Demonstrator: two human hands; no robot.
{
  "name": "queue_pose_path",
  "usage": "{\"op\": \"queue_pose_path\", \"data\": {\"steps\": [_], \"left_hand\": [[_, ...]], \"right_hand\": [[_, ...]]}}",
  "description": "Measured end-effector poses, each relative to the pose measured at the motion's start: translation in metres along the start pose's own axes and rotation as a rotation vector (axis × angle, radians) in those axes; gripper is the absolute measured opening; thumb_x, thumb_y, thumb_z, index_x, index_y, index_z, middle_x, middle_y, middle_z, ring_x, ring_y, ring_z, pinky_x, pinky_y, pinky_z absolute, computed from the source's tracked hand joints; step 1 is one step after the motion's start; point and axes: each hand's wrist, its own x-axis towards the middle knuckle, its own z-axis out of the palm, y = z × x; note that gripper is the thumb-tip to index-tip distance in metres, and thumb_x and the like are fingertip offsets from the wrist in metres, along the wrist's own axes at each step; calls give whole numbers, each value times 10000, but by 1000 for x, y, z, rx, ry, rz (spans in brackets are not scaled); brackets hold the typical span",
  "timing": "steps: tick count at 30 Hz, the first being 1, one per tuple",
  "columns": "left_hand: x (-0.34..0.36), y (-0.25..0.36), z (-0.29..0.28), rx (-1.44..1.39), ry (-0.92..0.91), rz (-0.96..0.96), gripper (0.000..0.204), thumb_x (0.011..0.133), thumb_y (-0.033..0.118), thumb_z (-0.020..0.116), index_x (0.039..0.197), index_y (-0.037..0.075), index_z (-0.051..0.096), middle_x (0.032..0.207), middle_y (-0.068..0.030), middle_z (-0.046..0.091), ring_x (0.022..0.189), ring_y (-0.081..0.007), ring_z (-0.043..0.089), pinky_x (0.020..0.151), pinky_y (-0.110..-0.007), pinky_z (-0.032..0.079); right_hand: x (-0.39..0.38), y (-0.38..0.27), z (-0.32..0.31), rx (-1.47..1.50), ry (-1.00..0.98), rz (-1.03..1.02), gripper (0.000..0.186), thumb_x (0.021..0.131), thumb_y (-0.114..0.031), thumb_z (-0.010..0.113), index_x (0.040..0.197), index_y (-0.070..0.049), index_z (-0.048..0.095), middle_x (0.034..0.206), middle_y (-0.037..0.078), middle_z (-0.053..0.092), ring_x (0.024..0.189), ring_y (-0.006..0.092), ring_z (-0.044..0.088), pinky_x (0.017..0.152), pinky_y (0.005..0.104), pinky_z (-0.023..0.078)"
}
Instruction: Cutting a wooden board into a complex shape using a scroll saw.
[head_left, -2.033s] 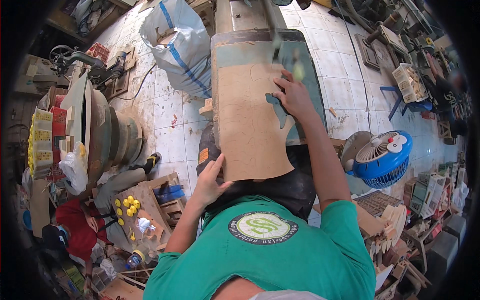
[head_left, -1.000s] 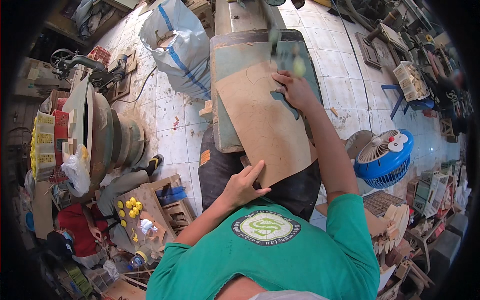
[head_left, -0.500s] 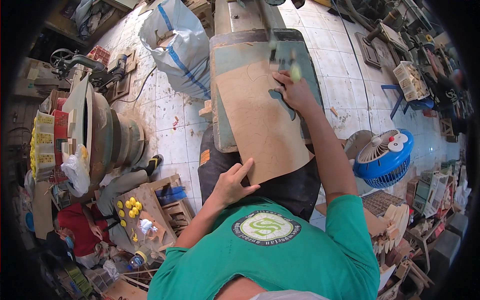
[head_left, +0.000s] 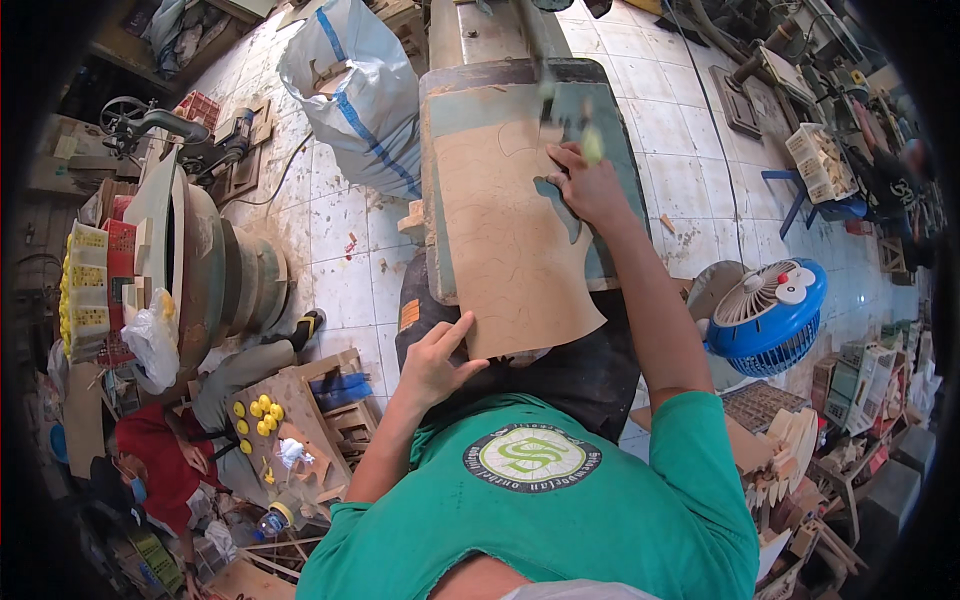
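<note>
Brown sheet [head_left: 510, 245] lies on green bench [head_left: 475, 112], between the hands, near end overhanging. Left hand [head_left: 438, 365]: thumb and forefinger spread apart at sheet's near-left corner. Right hand [head_left: 590, 188]: fingers bent, at far-right edge beside notch; cannot tell whether gripping.

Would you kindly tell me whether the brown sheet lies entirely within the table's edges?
No, the brown sheet extends past the near edge of the table, toward the green shirt.
</note>
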Motion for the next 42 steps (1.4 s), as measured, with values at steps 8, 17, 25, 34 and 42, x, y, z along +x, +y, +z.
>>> {"op": "queue_pose_path", "data": {"steps": [8,17,25,34,42], "left_hand": [[-5,-9,-9,6,-4,-52,825,742,142,947,1481,55,592,976,-127,650,809,-272,662,731,-380,573],[-9,2,3,-18,114,-29,815,734,141,947,1461,25,595,1237,-171,641,1078,-329,672,916,-393,567],[-8,-9,15,256,197,16,874,724,387,924,1437,-7,606,1508,-203,560,1431,-397,496,1172,-517,363],[1,-21,-3,285,139,12,863,729,403,907,1438,10,611,1516,-158,573,1451,-376,485,1203,-531,320],[8,-39,-25,317,99,-35,873,718,362,913,1473,53,604,1557,-114,574,1483,-320,476,1224,-533,302]], "right_hand": [[-26,-10,7,-136,63,-40,435,928,-126,696,1362,-125,681,1487,211,557,1301,419,575,1078,489,483],[-18,-7,-4,59,38,-35,377,933,-82,683,1308,-106,709,1532,170,556,1338,383,580,1108,456,485],[-2,4,-4,14,-19,-93,349,946,-139,719,1293,-102,704,1465,50,637,1217,335,663,1017,445,548],[0,3,-5,69,6,-55,308,931,-144,746,1230,-74,731,1421,68,668,1192,347,671,1002,451,550],[0,-3,-6,39,30,-36,345,911,-163,771,1238,-59,733,1399,93,671,1171,365,680,1012,445,547]]}}
